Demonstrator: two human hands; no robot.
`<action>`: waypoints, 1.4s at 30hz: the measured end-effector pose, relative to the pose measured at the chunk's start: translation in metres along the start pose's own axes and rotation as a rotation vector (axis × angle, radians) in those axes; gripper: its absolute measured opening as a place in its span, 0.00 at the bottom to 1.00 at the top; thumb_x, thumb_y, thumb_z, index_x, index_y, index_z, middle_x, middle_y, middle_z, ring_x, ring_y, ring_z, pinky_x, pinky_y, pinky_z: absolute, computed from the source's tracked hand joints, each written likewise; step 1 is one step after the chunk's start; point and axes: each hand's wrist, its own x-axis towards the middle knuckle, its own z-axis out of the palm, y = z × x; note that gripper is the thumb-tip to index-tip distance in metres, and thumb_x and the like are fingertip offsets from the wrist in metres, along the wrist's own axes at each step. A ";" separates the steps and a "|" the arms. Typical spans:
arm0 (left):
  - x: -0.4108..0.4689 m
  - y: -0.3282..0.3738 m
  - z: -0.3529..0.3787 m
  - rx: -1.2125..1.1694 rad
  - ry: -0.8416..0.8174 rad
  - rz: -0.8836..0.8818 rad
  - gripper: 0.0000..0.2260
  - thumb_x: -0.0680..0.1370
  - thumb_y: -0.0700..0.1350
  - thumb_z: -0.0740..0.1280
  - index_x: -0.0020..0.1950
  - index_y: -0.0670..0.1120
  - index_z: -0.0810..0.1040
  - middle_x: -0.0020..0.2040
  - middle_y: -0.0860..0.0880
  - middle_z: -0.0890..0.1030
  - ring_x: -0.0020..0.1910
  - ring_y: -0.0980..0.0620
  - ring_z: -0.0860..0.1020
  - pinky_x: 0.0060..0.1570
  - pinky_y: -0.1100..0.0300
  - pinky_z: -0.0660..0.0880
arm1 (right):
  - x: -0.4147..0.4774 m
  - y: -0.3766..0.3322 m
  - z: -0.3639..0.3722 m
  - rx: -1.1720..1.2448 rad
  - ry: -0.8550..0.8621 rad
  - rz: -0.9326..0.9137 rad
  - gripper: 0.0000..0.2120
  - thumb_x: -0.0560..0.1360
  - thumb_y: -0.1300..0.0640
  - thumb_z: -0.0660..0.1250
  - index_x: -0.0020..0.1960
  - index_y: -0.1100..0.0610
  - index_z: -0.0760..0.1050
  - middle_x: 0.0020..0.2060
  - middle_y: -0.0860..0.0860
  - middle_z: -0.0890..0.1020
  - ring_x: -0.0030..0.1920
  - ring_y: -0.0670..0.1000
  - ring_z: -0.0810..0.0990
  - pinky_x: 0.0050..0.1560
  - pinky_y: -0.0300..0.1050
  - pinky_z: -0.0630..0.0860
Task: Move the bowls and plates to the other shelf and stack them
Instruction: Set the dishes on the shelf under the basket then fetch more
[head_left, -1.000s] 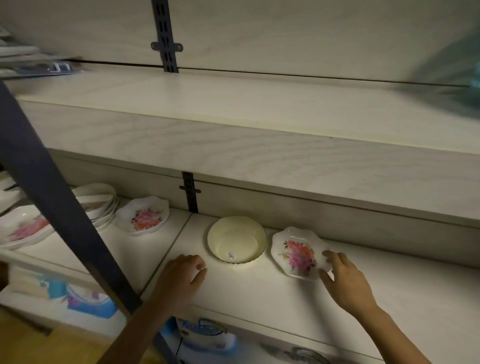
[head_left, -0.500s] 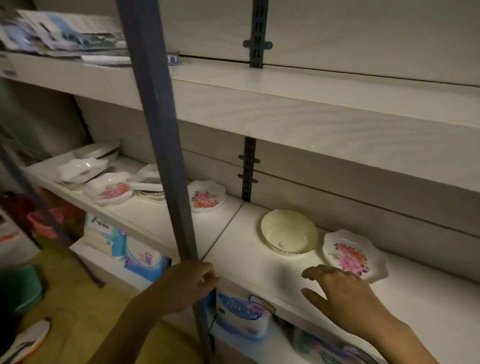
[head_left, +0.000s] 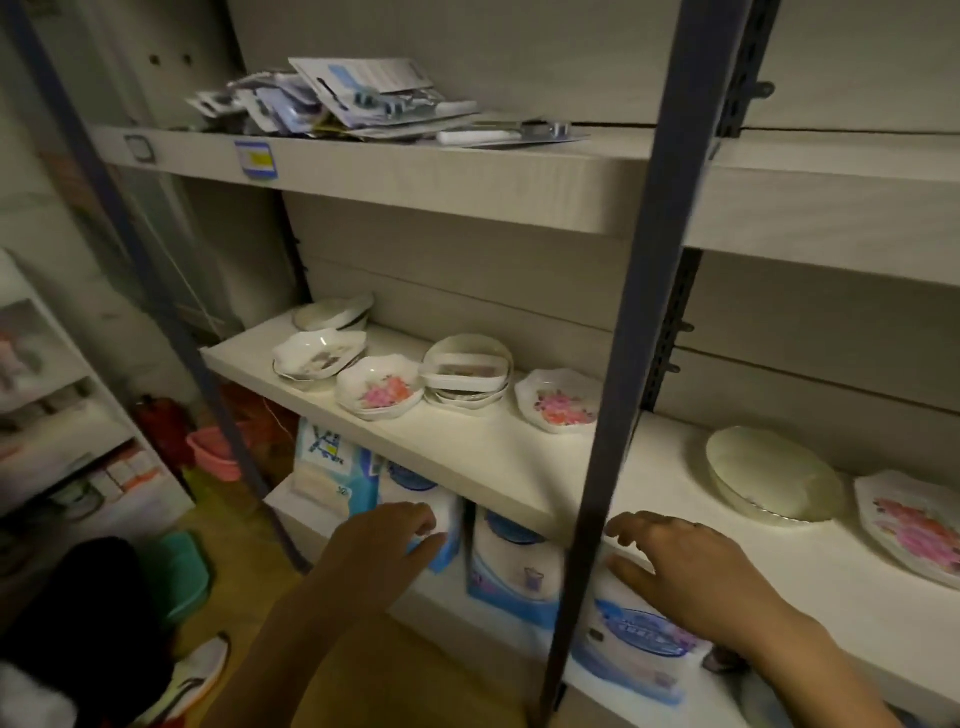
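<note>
A middle shelf (head_left: 483, 467) of a pale shelving unit runs from the far left towards the near right. All the dishes on it sit upright, openings facing up.

A dark upright post (head_left: 639, 312) crosses the view in front of the shelf. Right of it are a plain cream bowl (head_left: 774, 475) and, just beside it, a floral plate (head_left: 914, 525) cut off by the frame edge. Left of the post is a scalloped floral dish (head_left: 558, 400). Next comes a stack of dishes (head_left: 467, 379) topped by a rectangular one – its long side runs left to right. Beyond that are a floral bowl (head_left: 379, 389), a white dish with a dark pattern (head_left: 317, 353) and, farthest back, another small stack (head_left: 332, 312).

Both hands are low and in front of the shelf, holding nothing. The left hand (head_left: 384, 540) has loosely curled, relaxed fingers and hangs before the packs below. The right hand (head_left: 691, 566) has its fingers spread near the shelf's front edge, just right of the post; whether it touches the edge cannot be told.

The post stands between the hands and between the two groups of dishes. The upper shelf (head_left: 415, 171) carries a loose heap of carded packets (head_left: 337, 98). Under the dishes stand blue-and-white tissue packs (head_left: 514, 566). On the floor at left are a pink basin (head_left: 213, 452) and a shoe (head_left: 192, 675).
</note>
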 end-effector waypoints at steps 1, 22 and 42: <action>0.001 -0.013 -0.004 0.001 0.006 -0.002 0.13 0.79 0.53 0.58 0.57 0.48 0.74 0.57 0.52 0.79 0.56 0.56 0.76 0.55 0.63 0.74 | 0.007 -0.012 0.002 0.010 0.006 0.005 0.17 0.78 0.42 0.55 0.65 0.44 0.68 0.63 0.44 0.76 0.60 0.48 0.76 0.59 0.43 0.74; 0.169 -0.173 -0.046 -0.075 -0.003 0.065 0.10 0.78 0.53 0.60 0.51 0.49 0.75 0.51 0.52 0.82 0.49 0.56 0.79 0.52 0.63 0.75 | 0.241 -0.070 0.005 0.135 0.212 0.367 0.21 0.80 0.44 0.50 0.53 0.53 0.77 0.50 0.53 0.81 0.47 0.53 0.79 0.40 0.44 0.70; 0.276 -0.259 -0.058 -0.240 -0.182 0.195 0.09 0.78 0.51 0.61 0.50 0.50 0.79 0.46 0.52 0.83 0.44 0.55 0.79 0.45 0.61 0.75 | 0.382 -0.047 0.001 -0.039 -0.156 0.683 0.15 0.72 0.42 0.64 0.45 0.55 0.75 0.46 0.52 0.82 0.41 0.51 0.78 0.35 0.40 0.68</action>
